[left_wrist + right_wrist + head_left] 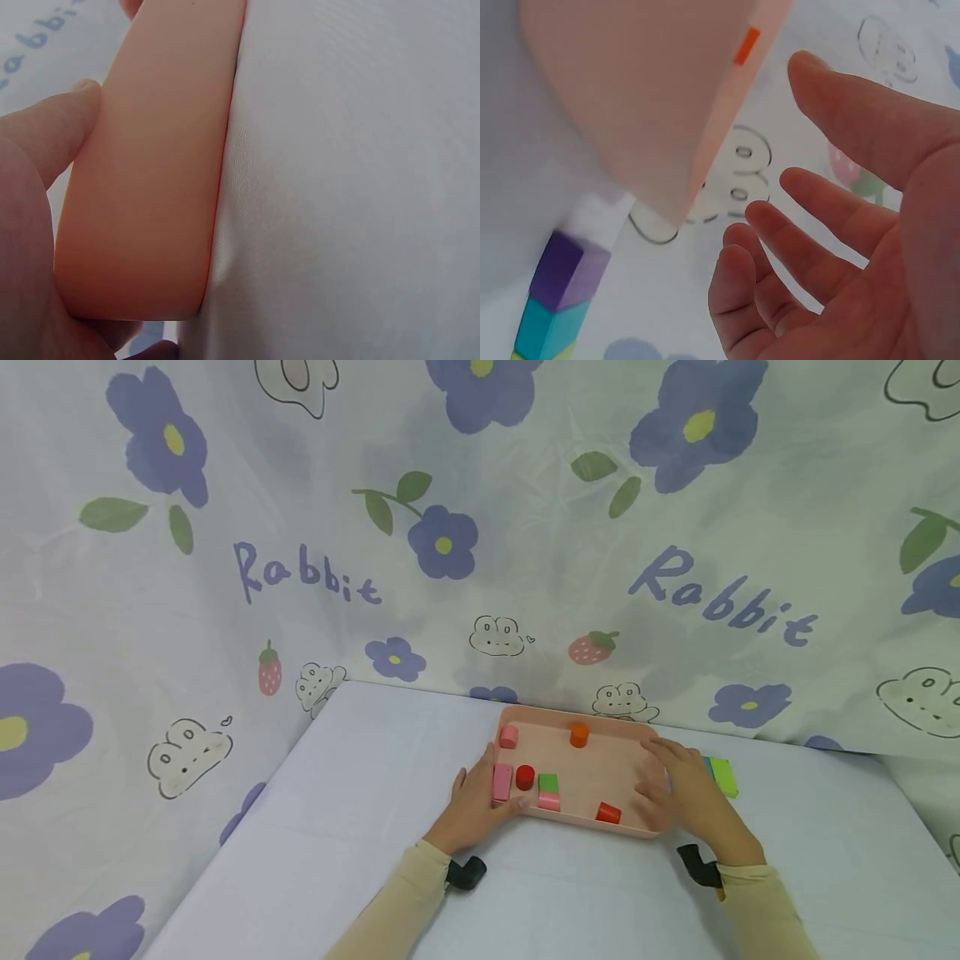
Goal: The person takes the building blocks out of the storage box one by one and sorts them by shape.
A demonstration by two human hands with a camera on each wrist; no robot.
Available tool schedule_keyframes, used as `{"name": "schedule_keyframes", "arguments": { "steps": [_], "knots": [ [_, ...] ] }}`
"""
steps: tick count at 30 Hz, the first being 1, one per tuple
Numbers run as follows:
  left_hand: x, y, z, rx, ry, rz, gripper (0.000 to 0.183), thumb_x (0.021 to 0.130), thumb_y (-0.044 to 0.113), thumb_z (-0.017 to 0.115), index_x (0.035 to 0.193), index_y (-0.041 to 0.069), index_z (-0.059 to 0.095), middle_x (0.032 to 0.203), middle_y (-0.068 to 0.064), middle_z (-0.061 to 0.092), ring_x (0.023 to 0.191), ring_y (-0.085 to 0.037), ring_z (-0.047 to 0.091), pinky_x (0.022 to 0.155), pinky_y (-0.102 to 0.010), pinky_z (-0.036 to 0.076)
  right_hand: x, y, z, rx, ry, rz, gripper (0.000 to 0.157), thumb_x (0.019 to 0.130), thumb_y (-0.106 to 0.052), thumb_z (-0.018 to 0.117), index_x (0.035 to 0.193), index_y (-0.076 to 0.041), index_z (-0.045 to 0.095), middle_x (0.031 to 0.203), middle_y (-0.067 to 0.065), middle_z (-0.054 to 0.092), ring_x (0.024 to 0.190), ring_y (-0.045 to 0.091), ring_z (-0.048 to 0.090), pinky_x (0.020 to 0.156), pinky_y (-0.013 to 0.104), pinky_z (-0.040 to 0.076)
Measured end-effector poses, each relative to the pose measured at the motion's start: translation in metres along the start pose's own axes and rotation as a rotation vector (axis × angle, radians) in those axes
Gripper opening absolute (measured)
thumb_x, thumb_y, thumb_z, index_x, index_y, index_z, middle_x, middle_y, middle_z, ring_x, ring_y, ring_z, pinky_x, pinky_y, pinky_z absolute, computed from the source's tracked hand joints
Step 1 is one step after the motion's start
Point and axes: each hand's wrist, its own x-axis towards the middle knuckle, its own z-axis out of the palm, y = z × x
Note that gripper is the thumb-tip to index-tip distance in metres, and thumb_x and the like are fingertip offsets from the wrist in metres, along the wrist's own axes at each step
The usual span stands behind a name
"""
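Note:
A shallow pink tray (573, 717) sits on the white table. At its front left corner, my left hand (471, 810) grips it, fingers along the left side and thumb over the front rim. The left wrist view shows that thumb against the upper edge of the tray's wall (154, 172). My right hand (688, 789) hovers by the tray's right end, fingers spread and holding nothing; in the right wrist view a gap separates them from the tray. Inside the tray lie an orange cylinder (579, 736), a red cylinder (525, 777), and a pink rectangular block (502, 782).
Also in the tray are a pink cylinder (509, 737), a green block (548, 783) beside a pink piece (549, 802), and a red piece (608, 813). Right of the tray stands a bright green block (723, 777) in a row with teal (551, 328) and purple (568, 270) blocks.

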Motion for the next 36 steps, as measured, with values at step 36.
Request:
{"name": "schedule_keyframes", "arguments": {
  "steps": [36],
  "knots": [
    [0.0,-0.001,0.0,-0.002,0.014,0.025,0.108,0.09,0.061,0.062,0.16,0.0,0.008,0.166,-0.015,0.02,0.151,-0.032,0.022,0.119,-0.063,0.005,0.02,-0.048,0.049,0.129,-0.14,-0.016,0.073,0.081,-0.03,0.086,0.142,-0.005,0.054,0.139,0.014,0.058,0.12,0.033,0.055,0.097,0.051,0.051]
  ]
}}
